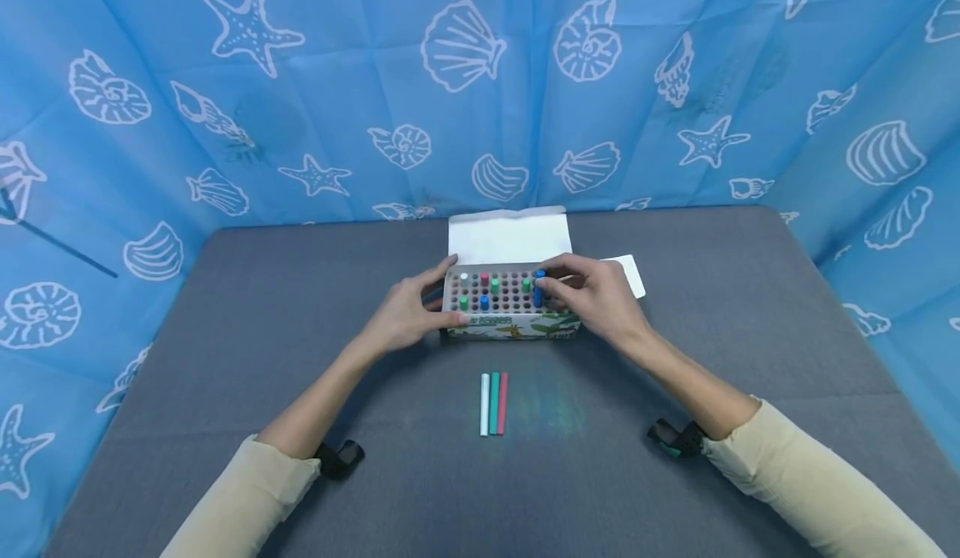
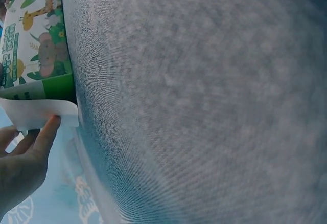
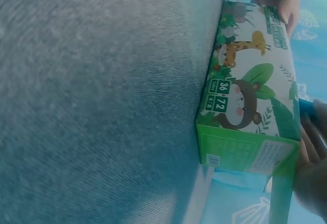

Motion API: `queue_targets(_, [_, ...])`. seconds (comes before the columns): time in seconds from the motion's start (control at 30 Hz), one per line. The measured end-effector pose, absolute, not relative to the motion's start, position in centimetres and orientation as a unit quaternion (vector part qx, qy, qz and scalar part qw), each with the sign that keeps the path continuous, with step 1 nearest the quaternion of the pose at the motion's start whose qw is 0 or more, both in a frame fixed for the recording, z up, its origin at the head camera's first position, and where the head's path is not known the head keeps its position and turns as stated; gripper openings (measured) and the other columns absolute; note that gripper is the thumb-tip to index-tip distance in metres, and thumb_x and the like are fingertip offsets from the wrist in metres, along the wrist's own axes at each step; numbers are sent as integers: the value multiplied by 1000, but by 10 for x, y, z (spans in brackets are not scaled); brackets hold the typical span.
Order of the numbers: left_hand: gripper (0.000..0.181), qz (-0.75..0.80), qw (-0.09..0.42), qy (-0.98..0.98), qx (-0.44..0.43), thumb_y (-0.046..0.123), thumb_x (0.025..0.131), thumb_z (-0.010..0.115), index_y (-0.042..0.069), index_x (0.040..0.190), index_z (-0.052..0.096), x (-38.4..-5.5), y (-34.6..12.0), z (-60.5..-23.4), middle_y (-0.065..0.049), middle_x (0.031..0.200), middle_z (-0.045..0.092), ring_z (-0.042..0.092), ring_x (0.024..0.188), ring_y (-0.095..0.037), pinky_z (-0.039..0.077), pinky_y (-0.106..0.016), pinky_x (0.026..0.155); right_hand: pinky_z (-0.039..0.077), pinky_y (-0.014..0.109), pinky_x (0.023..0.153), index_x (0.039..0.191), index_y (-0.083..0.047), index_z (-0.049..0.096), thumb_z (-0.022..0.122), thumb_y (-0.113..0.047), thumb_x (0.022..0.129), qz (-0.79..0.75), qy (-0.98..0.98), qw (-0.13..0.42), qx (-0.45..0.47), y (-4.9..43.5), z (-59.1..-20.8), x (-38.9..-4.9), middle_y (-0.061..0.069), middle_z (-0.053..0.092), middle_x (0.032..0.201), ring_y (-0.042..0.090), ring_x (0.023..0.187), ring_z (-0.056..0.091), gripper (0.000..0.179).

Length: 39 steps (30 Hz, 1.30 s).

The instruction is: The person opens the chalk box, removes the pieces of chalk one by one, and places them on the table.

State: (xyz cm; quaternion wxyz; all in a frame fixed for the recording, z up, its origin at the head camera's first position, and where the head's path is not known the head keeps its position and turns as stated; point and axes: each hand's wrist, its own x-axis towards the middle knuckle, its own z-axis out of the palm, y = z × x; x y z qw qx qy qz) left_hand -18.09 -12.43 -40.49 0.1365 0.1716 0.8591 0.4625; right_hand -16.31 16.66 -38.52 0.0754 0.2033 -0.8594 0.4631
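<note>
A chalk box (image 1: 517,329) with animal pictures on its front stands lid up, its holed tray (image 1: 510,285) facing me. My left hand (image 1: 403,312) grips the box's left end, thumb at the front edge and fingers toward the back. Between thumb and fingers, my right hand (image 1: 600,295) pinches a blue chalk stick (image 1: 537,295) upright over the tray's right part. Several white, red, green and blue chalks stand in other holes, among them a blue chalk (image 1: 483,302). In the right wrist view, the blue chalk (image 3: 306,106) shows partly behind the box.
White, green and red chalk sticks (image 1: 503,404) lie side by side on the grey tabletop (image 1: 420,475), in front of the box. Faint coloured chalk dust (image 1: 558,404) marks the cloth beside them. Behind the right hand lies a white flap (image 1: 630,274). A blue shell-print curtain (image 1: 315,108) surrounds the table.
</note>
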Motion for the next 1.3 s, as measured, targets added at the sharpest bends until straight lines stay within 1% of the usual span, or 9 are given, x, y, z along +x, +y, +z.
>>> queue_targets(0.1, [92, 461, 138, 859, 174, 26, 86, 81, 22, 159, 25, -181, -124, -405, -14, 158, 33, 38, 142, -31, 50, -38, 104, 62, 25, 61, 110, -3, 73, 70, -10, 93, 469, -851, 105, 211, 167, -387, -164, 11, 74, 94, 21, 70, 73, 19])
queue_targets(0.2, [92, 463, 140, 858, 174, 25, 86, 81, 22, 159, 25, -182, -124, -405, -14, 159, 31, 37, 142, -32, 50, -39, 103, 62, 29, 62, 111, -2, 73, 71, -8, 93, 485, -838, 127, 214, 168, -384, -164, 12, 74, 95, 24, 71, 73, 20])
queue_targets(0.4, [91, 466, 143, 857, 170, 24, 86, 80, 23, 159, 25, -182, -125, -404, -14, 160, 30, 37, 142, -32, 50, -38, 103, 63, 36, 63, 114, -2, 72, 71, -12, 93, 521, -820, 124, 202, 167, -375, -162, 11, 74, 94, 31, 74, 72, 23])
queue_targets(0.47, [92, 464, 143, 857, 170, 25, 86, 80, 23, 159, 24, -182, -125, -404, -14, 160, 30, 37, 142, -32, 50, -38, 103, 63, 37, 63, 115, -1, 72, 71, -12, 93, 527, -820, 112, 190, 167, -373, -159, 11, 74, 93, 31, 73, 72, 24])
queue_targets(0.6, [93, 466, 143, 857, 169, 24, 86, 81, 22, 159, 24, -182, -124, -405, -15, 158, 33, 37, 142, -31, 50, -37, 104, 63, 34, 64, 116, -3, 72, 70, -14, 94, 545, -819, 79, 162, 166, -370, -153, 13, 73, 94, 29, 72, 71, 25])
queue_targets(0.67, [93, 469, 144, 855, 169, 24, 86, 81, 21, 159, 24, -182, -124, -405, -15, 158, 34, 37, 142, -31, 50, -36, 104, 63, 32, 64, 117, -2, 71, 69, -14, 95, 557, -814, 62, 151, 166, -369, -150, 14, 72, 95, 28, 72, 71, 25])
queue_targets(0.87, [92, 471, 142, 854, 169, 24, 86, 80, 22, 159, 24, -182, -124, -406, -15, 158, 33, 37, 142, -31, 49, -37, 104, 63, 34, 64, 118, 2, 70, 68, -12, 95, 582, -802, 25, 132, 166, -370, -142, 18, 71, 96, 22, 73, 72, 27])
queue_targets(1.1, [93, 462, 134, 860, 171, 25, 86, 81, 21, 159, 24, -181, -124, -405, -15, 154, 39, 37, 142, -31, 49, -37, 105, 63, 38, 62, 118, 4, 68, 68, -6, 95, 611, -781, -19, 129, 164, -375, -133, 20, 70, 94, 29, 74, 72, 26])
queue_targets(1.3, [93, 468, 137, 856, 169, 23, 85, 81, 20, 159, 24, -180, -124, -405, -15, 153, 41, 37, 142, -31, 49, -37, 104, 63, 40, 62, 118, 6, 68, 69, -7, 94, 621, -772, -58, 123, 161, -385, -126, 18, 70, 88, 29, 72, 71, 27])
